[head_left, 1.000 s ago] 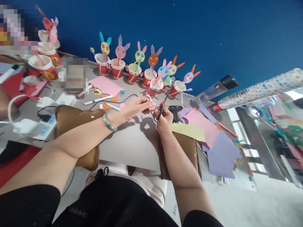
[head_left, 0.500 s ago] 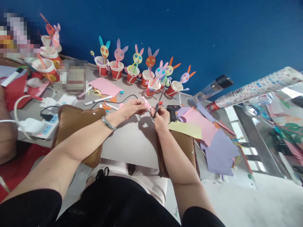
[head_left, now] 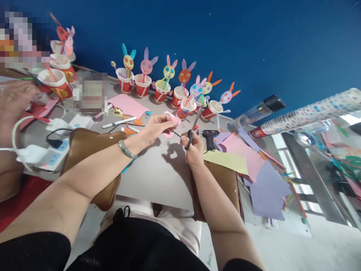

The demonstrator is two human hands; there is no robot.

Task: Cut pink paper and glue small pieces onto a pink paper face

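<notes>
My left hand (head_left: 156, 130) pinches a small piece of pink paper (head_left: 176, 120) between thumb and fingertips, above the middle of the table. Another bit of pink paper (head_left: 168, 134) shows just under those fingers; whether it is the same piece I cannot tell. My right hand (head_left: 194, 150) is wrapped around the handles of dark scissors (head_left: 195, 126). The blades point up and away, towards the paper cups, apart from the pink paper. A black glue gun (head_left: 210, 139) lies to the right of my right hand.
Red-and-white cups (head_left: 142, 88) with paper rabbit faces line the blue wall. A power strip (head_left: 56, 154) with cables is at left, near a co-worker's blurred hand (head_left: 17, 98). Brown cushions (head_left: 93, 150) lie under my forearms. Coloured paper (head_left: 265, 188) and a clear tube (head_left: 254, 113) are at right.
My hands have moved slightly apart, and the scissors are now away from the pink paper. The co-worker's hand has come into view at left. A blue strip now shows under my left forearm.
</notes>
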